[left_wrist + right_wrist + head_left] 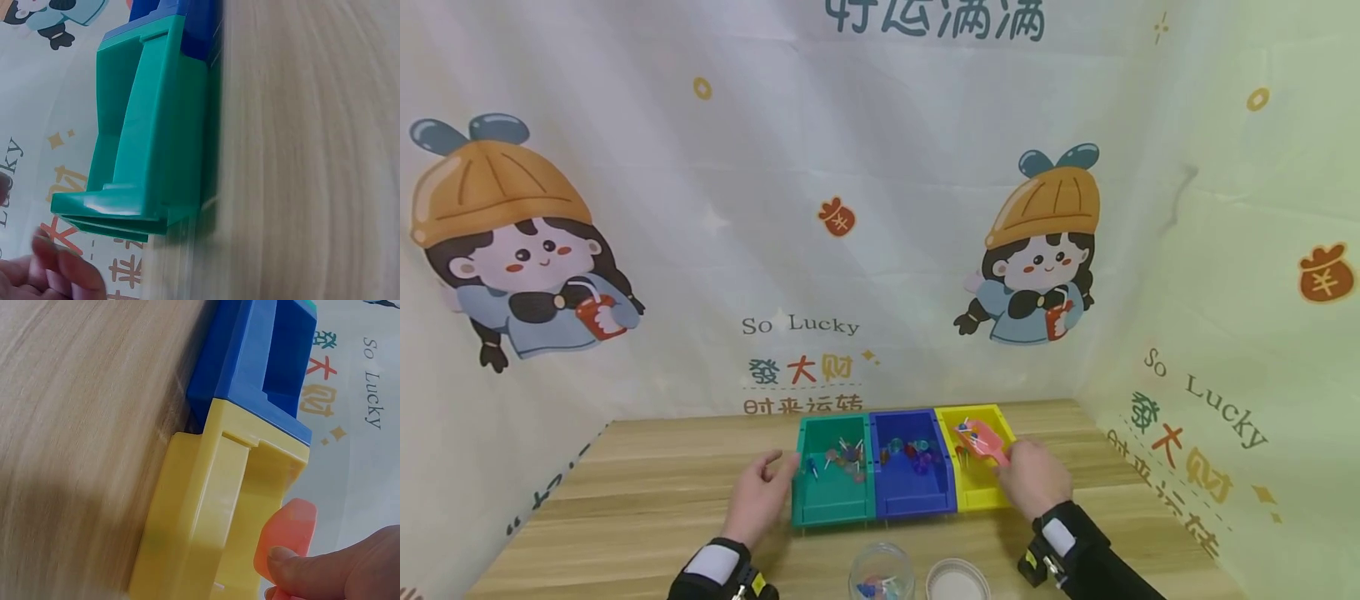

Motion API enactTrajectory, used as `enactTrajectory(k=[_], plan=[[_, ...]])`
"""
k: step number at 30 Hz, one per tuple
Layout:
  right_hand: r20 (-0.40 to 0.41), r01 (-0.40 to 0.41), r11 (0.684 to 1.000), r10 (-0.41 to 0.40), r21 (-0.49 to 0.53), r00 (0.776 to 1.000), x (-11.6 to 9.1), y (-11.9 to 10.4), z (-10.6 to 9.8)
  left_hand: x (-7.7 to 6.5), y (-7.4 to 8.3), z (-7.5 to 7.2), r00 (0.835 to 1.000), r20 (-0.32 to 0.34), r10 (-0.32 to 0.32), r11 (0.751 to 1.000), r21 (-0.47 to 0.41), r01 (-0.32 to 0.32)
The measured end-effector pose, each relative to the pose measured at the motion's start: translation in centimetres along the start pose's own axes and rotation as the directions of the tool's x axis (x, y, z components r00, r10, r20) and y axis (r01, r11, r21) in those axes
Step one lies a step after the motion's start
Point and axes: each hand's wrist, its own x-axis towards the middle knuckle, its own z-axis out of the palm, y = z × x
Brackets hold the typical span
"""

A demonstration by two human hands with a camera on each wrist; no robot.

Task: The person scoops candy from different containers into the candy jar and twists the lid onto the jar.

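Note:
My right hand grips the handle of a small pink-red scoop above the yellow bin. Small blue and white pieces with thin sticks lie on the scoop. In the right wrist view, the thumb presses on the scoop. Beside the left edge of the green bin is my left hand, its fingers loosely bent and holding nothing. Small stick-like pieces lie in the green bin. Between these bins stands the blue bin, with round glossy pieces inside.
Nearer to me on the wooden table stands a clear round jar with small coloured pieces in it. A white round lid lies to its right. Printed cloth hangs behind and at both sides.

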Motion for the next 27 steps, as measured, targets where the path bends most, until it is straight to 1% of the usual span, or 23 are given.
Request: enactTrajectory(k=[4, 7, 11, 13, 19, 23, 25, 27], plan=[[0.017, -0.007, 1.000, 0.007, 0.018, 1.000, -0.1, 0.3, -0.5, -0.3, -0.1, -0.4, 0.999, -0.036, 0.023, 0.999, -0.042, -0.024], [0.027, -0.017, 1.000, 0.016, 0.025, 1.000, -0.3, 0.5, -0.8, -0.6, -0.1, -0.7, 0.999, -0.035, 0.020, 0.998, -0.053, -0.022], [0.024, -0.014, 0.999, 0.013, 0.030, 1.000, -0.5, 0.9, -1.3, -1.0, -0.1, -1.1, 1.000, -0.001, 0.023, 0.996, -0.085, -0.023], [0.018, -0.004, 1.000, 0.004, 0.028, 1.000, -0.6, 1.0, -1.6, -1.3, 0.0, -1.2, 0.999, 0.013, 0.030, 0.993, -0.116, -0.028], [-0.004, -0.001, 0.999, 0.001, 0.036, 1.000, -1.1, 0.9, -2.3, -2.5, 0.3, -1.4, 0.999, 0.026, 0.039, 0.984, -0.176, -0.034], [-0.021, 0.012, 0.999, -0.011, 0.052, 1.000, -1.4, 1.0, -2.6, -3.2, 0.7, -1.5, 0.998, 0.060, 0.026, 0.980, -0.198, -0.014], [-0.026, 0.022, 0.998, -0.021, 0.060, 0.999, -1.6, 1.0, -2.9, -3.6, 0.9, -1.5, 0.997, 0.074, 0.030, 0.978, -0.206, -0.014], [-0.026, 0.027, 0.998, -0.025, 0.062, 0.999, -1.7, 1.0, -3.1, -4.0, 1.2, -1.5, 0.996, 0.080, 0.046, 0.977, -0.210, -0.028]])
